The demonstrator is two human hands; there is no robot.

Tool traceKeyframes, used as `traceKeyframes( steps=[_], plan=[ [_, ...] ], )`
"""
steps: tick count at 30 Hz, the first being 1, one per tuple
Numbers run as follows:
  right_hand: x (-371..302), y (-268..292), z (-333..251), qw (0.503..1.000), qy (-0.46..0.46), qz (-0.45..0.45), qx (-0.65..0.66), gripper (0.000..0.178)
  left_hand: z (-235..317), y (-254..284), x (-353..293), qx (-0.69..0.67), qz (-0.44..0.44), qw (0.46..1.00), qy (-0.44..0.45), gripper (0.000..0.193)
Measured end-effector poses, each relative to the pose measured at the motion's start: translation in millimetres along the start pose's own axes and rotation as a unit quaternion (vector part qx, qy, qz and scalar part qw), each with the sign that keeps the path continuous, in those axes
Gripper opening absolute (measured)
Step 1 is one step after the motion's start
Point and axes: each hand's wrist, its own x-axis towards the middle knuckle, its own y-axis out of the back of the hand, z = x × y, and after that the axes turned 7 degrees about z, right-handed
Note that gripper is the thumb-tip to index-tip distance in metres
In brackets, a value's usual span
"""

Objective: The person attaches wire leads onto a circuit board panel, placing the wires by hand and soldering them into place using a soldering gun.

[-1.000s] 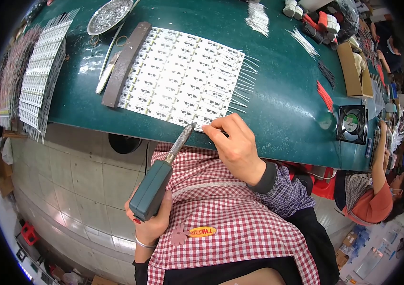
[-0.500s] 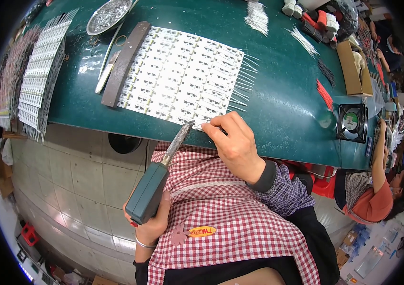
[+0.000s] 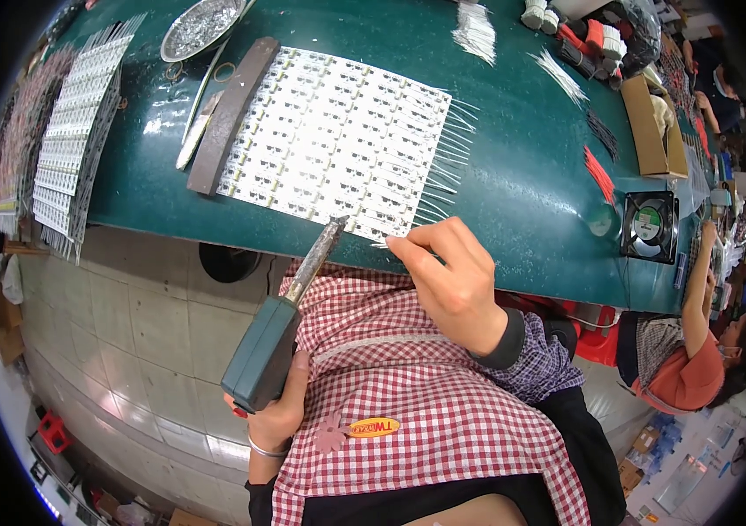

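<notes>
My left hand (image 3: pixel 280 415) is wrapped round the handle of a dark green soldering gun (image 3: pixel 262 352). Its metal barrel points up and away, the tip at the near edge of a white circuit board panel (image 3: pixel 312 140). Just right of that tip, my right hand (image 3: pixel 454 282) pinches the end of a thin white wire (image 3: pixel 379 245) beside the panel's near right corner. White wires (image 3: pixel 448 158) stick out in a row along the panel's right edge. A brown bar (image 3: pixel 234 114) lies along its left edge.
On the green table (image 3: pixel 513 202) are a metal dish of bits (image 3: pixel 202 31), stacked wired panels (image 3: pixel 75 131), white wire bundles (image 3: pixel 476 33), red wires (image 3: pixel 599 175), a cardboard box (image 3: pixel 649 131) and a small black fan (image 3: pixel 650 226). A co-worker (image 3: pixel 684 355) sits at the right.
The soldering gun's tip has shifted slightly left and up, off the spot by my right fingers. My right hand has moved a little right and nearer me, with a white wire in its pinch.
</notes>
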Motion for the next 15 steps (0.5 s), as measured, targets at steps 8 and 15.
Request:
traceKeyframes(
  steps=[8, 15],
  plan=[
    [-5.5, -23.1, 4.7, 1.0, 0.006, 0.017, 0.01, 0.03, -2.2, 1.3, -4.1, 0.016, -0.004, 1.0, 0.008, 0.037],
    [-5.0, -24.8, 4.8, 1.0, 0.001, 0.022, -0.003, 0.028, 0.2, 4.0, -2.4, 0.046, -0.021, 0.999, -0.015, 0.033]
  ],
)
